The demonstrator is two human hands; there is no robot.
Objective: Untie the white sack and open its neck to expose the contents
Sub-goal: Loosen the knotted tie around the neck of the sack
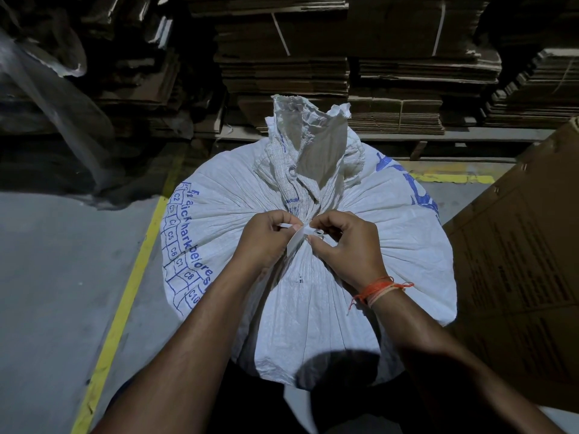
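Sack (313, 277), white, upright on floor, neck (308, 158) rising just beyond the tie (302, 236); left hand (263, 242) and right hand (347, 245) flank it equally near, each grip pinched closed on the tie.

Dim all round; light from above brightens the white woven plastic sack (313, 277), my head's shadow darkens its near edge, and the corners bend and blacken.

One white sack (313, 245), two hands — left hand (261, 242), right hand (347, 245) — one white tie strip (297, 236), one orange thread wristband (376, 289), one big cardboard box (517, 245) right.
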